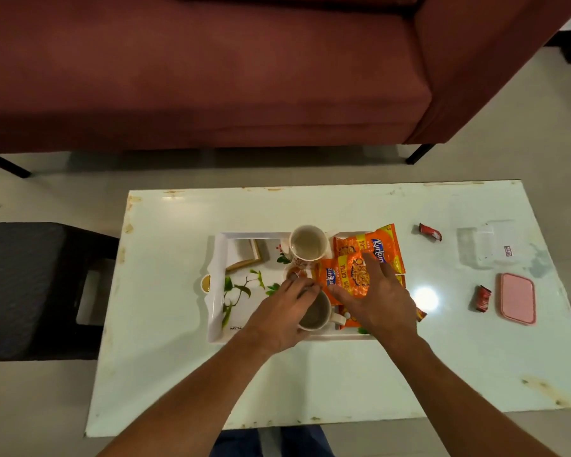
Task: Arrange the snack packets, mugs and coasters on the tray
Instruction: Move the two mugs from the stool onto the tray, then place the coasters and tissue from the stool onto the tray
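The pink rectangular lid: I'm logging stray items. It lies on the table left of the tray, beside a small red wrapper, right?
Not quite. In the head view the pink rectangular lid lies on the white table right of the white leaf-printed tray, not left. The small red wrapper is indeed beside it.

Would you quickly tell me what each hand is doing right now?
Left hand: fingers closed around the near mug on the tray.
Right hand: open, fingers spread over the orange snack packets, gripping nothing.
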